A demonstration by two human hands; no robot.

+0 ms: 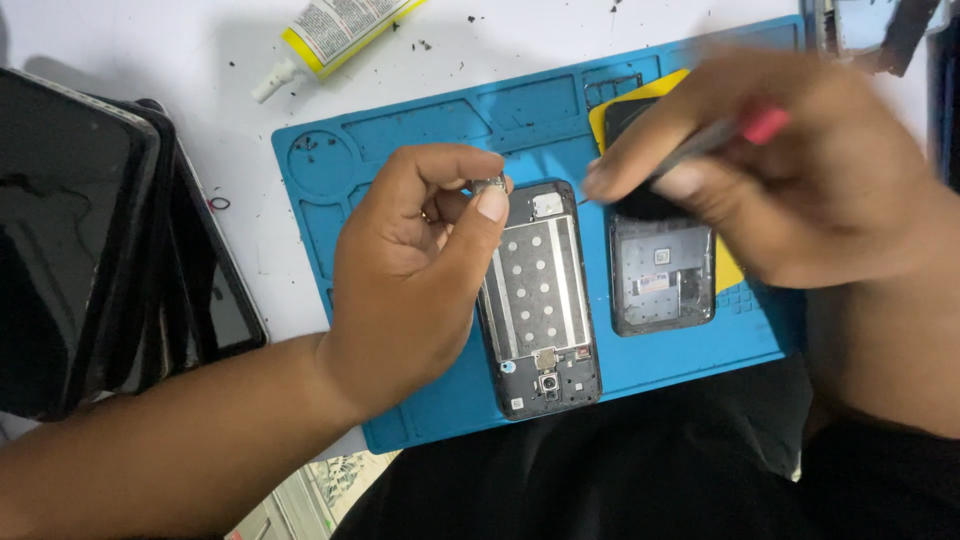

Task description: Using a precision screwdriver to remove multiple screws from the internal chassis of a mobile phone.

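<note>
A white tabletop (120,40) fills the view from above, with a blue mat (420,130) across the centre. At the left edge of the frame lies a stack of dark screens (90,240). On the mat, at centre, an opened phone (540,300) lies with its insides showing; just right of it sits a second, smaller frame (660,285), partly over a yellow card (728,268).

The left hand (415,270), reaching in from the lower left, is curled, its thumb and forefinger pinched on a small metal part (488,184) right above the phone's top edge. The right hand (790,170), blurred at the upper right, is closed around a thin tool (715,138) with a pink collar, its tip pointing toward the phone's top right corner. A glue tube (335,30), yellow and white, lies at the upper left.
</note>
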